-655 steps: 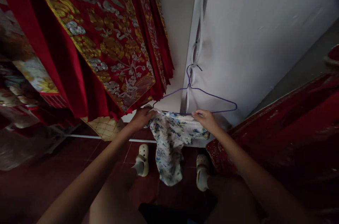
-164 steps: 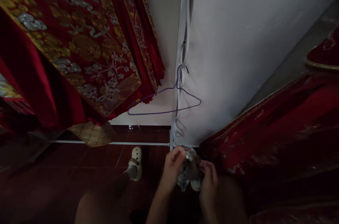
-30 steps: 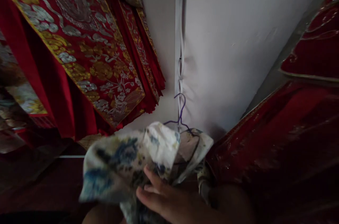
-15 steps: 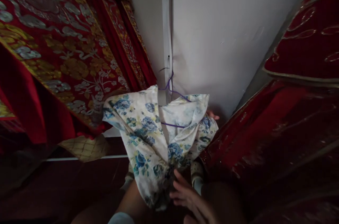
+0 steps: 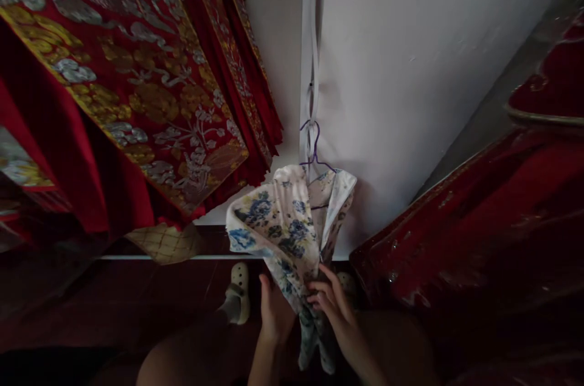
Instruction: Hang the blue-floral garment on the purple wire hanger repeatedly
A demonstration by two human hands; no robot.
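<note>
A white blouse (image 5: 278, 215) with blue flowers hangs by a purple wire hanger (image 5: 316, 148) from a white cable (image 5: 314, 39) along the wall. Its lower end narrows to two dangling strips of cloth. My left hand (image 5: 276, 310) is at the left edge of the lower blouse, thumb up and apart. Cloth partly hides its other fingers. Across the front, my right hand (image 5: 335, 304) touches the narrowed waist, its fingers spread and slightly bent. I see no firm grip in either hand.
Red cloth embroidered in gold and silver (image 5: 159, 94) hangs at the left. Another dark red decorated cloth (image 5: 483, 203) fills the right side. Behind is a pale wall (image 5: 387, 57). Below are my legs and a cream clog (image 5: 239, 288) on dark red flooring.
The spread blouse has swung inward and hangs narrower. My left hand, earlier mostly behind it with fingertips at the far right, is now at its lower left. My right hand has moved up onto the cloth.
</note>
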